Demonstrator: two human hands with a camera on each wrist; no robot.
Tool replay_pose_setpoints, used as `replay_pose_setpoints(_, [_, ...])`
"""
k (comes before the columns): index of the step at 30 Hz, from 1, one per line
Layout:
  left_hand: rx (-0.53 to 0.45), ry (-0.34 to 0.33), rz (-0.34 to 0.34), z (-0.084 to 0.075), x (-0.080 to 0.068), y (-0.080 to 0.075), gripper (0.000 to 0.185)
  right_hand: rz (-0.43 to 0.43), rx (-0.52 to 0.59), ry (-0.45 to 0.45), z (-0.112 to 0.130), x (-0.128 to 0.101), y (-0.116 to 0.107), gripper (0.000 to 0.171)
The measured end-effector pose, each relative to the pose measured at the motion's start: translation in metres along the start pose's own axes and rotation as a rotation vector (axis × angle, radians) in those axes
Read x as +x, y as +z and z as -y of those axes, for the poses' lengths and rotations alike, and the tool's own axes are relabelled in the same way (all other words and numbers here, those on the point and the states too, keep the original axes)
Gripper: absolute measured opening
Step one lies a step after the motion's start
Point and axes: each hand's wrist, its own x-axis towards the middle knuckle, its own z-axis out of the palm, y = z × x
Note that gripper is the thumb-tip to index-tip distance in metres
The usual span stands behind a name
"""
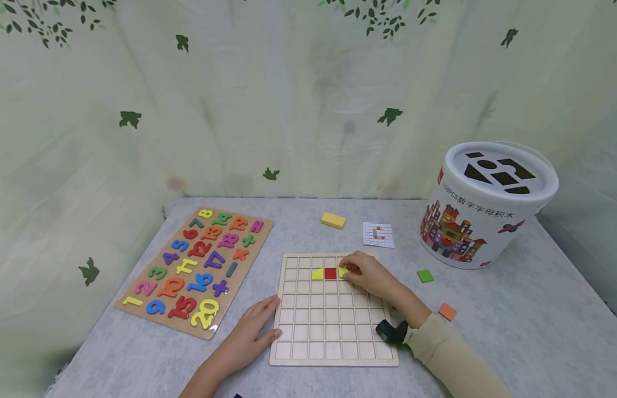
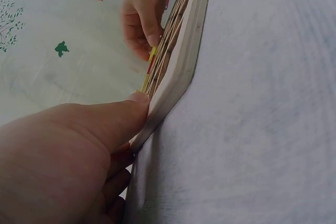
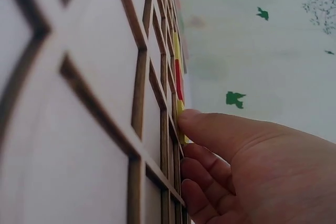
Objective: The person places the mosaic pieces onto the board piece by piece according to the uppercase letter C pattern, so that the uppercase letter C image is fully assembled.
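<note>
A wooden grid board (image 1: pixel 333 331) lies flat on the grey table. In its second row sit a yellow triangle piece (image 1: pixel 317 273), a red square (image 1: pixel 330 273) and a yellow piece (image 1: pixel 342 271). My right hand (image 1: pixel 349 269) has curled fingers and pinches that yellow piece (image 3: pixel 181 109) in its cell. The right wrist view shows the thumb (image 3: pixel 210 129) against it. My left hand (image 1: pixel 268 318) lies flat on the table, fingers straight, and its thumb (image 2: pixel 134 103) presses the board's left edge (image 2: pixel 181 61).
A number puzzle board (image 1: pixel 196 268) lies at the left. Behind the grid lie a yellow block (image 1: pixel 333 220) and a pattern card (image 1: pixel 378 234). A white bucket (image 1: pixel 487 204) stands at the right, with a green tile (image 1: pixel 425 275) and an orange tile (image 1: pixel 447 311) near it.
</note>
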Motion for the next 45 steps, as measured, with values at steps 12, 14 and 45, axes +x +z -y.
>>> replay_pose_setpoints(12, [0.004,-0.002,-0.001,0.000,-0.001,0.001,0.065,0.048,0.027,0.002,0.010,-0.009,-0.014,0.035])
replay_pose_setpoints(14, [0.005,0.000,-0.002,0.000,0.000,0.001,0.065,0.037,0.038,-0.017,0.012,-0.012,-0.022,0.039])
replay_pose_setpoints(45, [0.012,-0.010,-0.002,-0.001,0.001,0.000,0.065,-0.086,-0.121,0.181,-0.074,-0.102,-0.086,0.043])
